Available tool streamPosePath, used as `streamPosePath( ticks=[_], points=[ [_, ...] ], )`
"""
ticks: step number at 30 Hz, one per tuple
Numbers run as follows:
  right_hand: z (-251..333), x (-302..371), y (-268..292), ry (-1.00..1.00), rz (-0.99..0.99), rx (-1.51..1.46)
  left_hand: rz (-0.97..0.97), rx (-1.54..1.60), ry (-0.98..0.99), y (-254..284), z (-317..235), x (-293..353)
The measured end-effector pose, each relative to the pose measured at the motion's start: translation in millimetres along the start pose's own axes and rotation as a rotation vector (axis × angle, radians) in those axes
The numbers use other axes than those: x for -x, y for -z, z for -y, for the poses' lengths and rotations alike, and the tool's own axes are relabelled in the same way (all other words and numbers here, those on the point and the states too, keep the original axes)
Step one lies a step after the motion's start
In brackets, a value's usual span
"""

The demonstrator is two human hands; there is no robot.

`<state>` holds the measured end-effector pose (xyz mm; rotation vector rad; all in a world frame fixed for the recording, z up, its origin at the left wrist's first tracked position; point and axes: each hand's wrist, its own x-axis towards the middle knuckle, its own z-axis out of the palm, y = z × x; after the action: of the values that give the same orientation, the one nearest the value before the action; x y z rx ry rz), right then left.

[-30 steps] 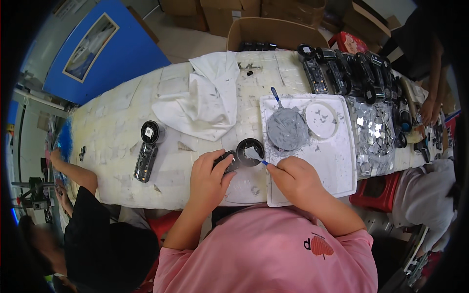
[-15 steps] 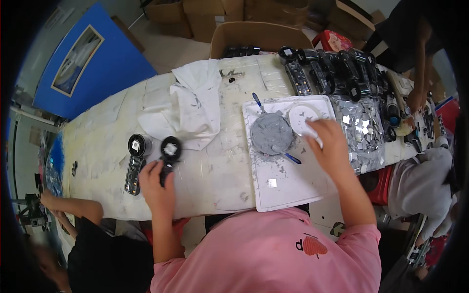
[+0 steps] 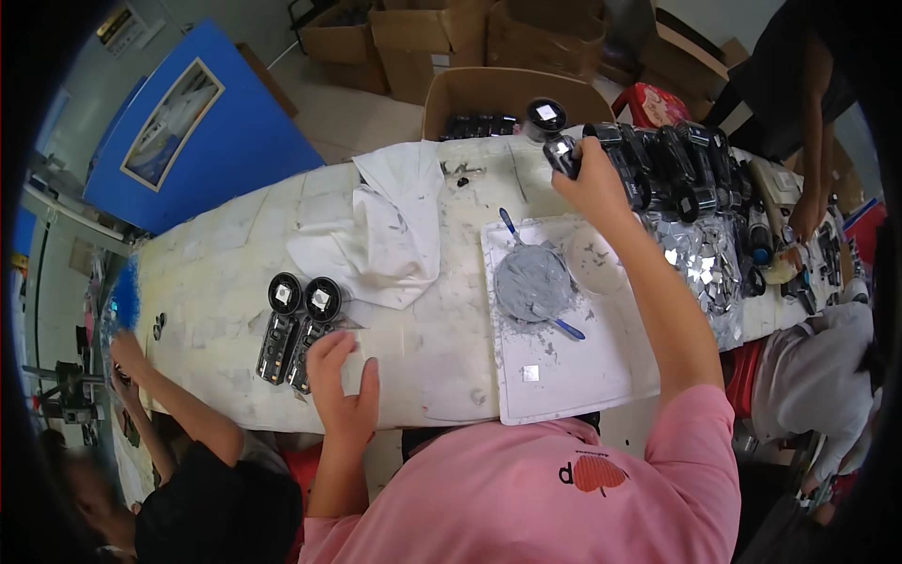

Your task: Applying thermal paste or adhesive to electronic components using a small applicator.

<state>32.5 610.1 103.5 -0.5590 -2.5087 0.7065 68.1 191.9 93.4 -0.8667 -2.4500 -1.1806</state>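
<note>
Head view — black devices on pale table, boxes beyond

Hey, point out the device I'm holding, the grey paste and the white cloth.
Held device (image 3: pixel 562 152): head view, on its dark body.
Grey paste (image 3: pixel 532 281): head view, middle of its surface.
White cloth (image 3: pixel 387 228): head view, on its middle folds.

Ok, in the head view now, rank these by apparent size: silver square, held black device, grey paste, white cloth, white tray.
1. White tray
2. White cloth
3. Grey paste and black device: order unsure, since the right hand hides part of the device
4. Silver square
</note>
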Motion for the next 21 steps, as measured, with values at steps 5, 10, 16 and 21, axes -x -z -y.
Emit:
streamPosePath(
  ticks=[5, 10, 16, 21],
  points=[
    [99, 91, 44, 0.363, 0.175, -0.032, -0.025, 0.700, 0.151, -38, -41, -31],
    [112, 161, 48, 0.767, 0.225, -0.179, -0.060, 1.009, 0.307, -68, -96, -49],
    [71, 176, 64, 0.599, 0.348, -0.286, -0.095, 1.155, 0.267, -39, -64, -51],
    [50, 207, 48, 0.484, 0.551, 0.025, 0.500, 0.394, -0.115, -3, -30, -60]
  ],
)
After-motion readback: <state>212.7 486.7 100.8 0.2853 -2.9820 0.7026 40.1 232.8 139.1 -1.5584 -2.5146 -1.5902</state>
